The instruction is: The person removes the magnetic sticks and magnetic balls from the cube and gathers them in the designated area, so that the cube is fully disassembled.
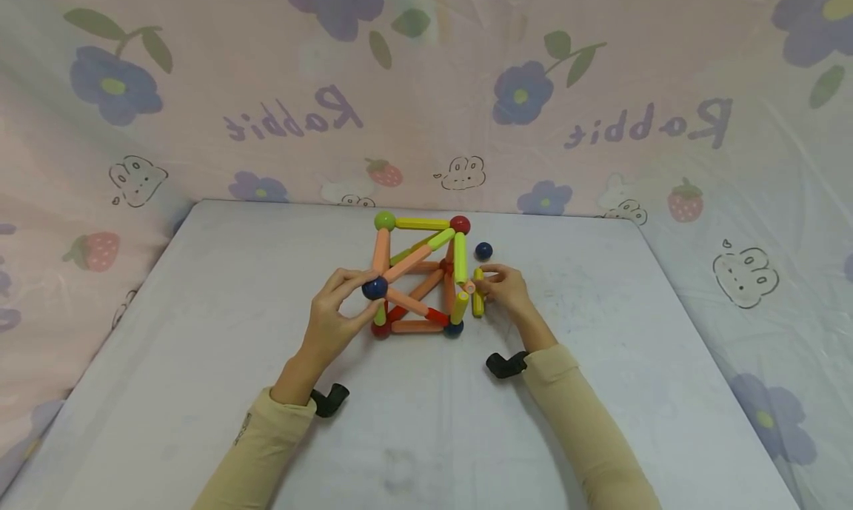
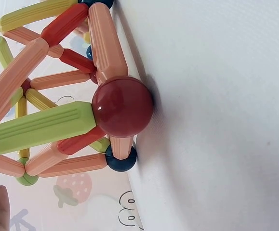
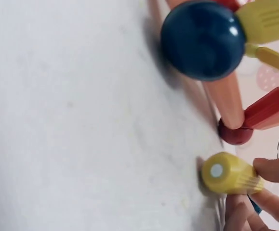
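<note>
Framework (image 1: 408, 264) separates hands (image 1: 329, 311) (image 1: 508, 289) pinching its blue sphere (image 1: 375, 288) and a yellow rod (image 1: 477, 304), ball (image 1: 483, 251) nearby.

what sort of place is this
Perhaps an indoor play or filming corner, though the wider room is hidden: a flowery curtain hangs behind a white table, which holds a stick-and-ball toy.

White tabletop (image 1: 146, 347) seen, marked by faint grey smudges (image 1: 400, 473). Stick-and-ball frame (image 1: 409, 263) stood on it, near side borne by dark red ball (image 1: 380, 329) and dark blue ball (image 1: 454, 327). Loose blue ball (image 1: 483, 252) set to frame's right. Yellow stick (image 1: 477, 307) held low there; table contact can't be told.
</note>
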Demonstrator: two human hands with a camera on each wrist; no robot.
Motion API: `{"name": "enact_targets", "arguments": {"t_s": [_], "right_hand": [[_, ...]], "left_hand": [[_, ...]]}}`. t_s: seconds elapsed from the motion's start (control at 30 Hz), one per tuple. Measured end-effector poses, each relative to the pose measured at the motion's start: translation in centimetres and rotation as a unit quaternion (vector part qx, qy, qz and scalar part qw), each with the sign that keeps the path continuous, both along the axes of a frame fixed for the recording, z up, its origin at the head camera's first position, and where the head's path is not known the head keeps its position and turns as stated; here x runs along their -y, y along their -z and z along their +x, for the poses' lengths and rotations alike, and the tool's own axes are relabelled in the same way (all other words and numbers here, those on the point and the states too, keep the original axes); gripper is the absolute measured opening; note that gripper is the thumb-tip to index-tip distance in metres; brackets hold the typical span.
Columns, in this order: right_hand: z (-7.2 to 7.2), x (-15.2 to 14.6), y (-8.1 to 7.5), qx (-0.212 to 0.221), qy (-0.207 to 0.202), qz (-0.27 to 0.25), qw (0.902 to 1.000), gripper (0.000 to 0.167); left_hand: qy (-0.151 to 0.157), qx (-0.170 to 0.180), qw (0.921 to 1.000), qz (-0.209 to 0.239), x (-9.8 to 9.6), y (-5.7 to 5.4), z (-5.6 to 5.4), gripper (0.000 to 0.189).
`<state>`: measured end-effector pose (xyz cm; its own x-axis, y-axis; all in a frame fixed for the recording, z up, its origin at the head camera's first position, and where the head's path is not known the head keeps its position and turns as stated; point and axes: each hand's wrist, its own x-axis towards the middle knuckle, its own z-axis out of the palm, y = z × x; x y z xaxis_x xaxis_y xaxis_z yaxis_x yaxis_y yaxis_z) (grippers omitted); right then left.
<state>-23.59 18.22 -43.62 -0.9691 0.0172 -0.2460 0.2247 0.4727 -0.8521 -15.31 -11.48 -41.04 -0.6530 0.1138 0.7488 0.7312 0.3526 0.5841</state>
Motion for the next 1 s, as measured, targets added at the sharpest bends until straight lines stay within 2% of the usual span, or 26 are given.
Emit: {"name": "enact_targets", "arguments": {"t_s": [0.4,0.53,0.63,0.83,1.0], "right_hand": [[-0.9,0.4,0.2,0.026,-0.007,0.088,0.9957,0.042],[-0.7,0.5,-0.1,0.002,-0.003,0.109,0.994,0.042],[-0.3,0.5,-0.7,-0.036,0.014,0.107,0.9936,0.041],[0.7,1.2,-2.6,-0.103,0.03,-0.007,0.9942,0.032],[1.3,2.3,-4.5,-0.116,0.022,-0.124,0.9852,0.035]], "left_hand": [[0.002,0.004,1.0,0.001,0.0,0.1,0.0,0.045],[0.003,0.004,1.0,0.002,0.0,0.1,0.0,0.045],[0.002,0.002,1.0,0.0,0.0,0.1,0.0,0.045],[-0.001,0.0,1.0,0.001,0.0,0.1,0.1,0.045],[-0.001,0.001,1.0,0.004,-0.1,0.1,0.1,0.045]]}}
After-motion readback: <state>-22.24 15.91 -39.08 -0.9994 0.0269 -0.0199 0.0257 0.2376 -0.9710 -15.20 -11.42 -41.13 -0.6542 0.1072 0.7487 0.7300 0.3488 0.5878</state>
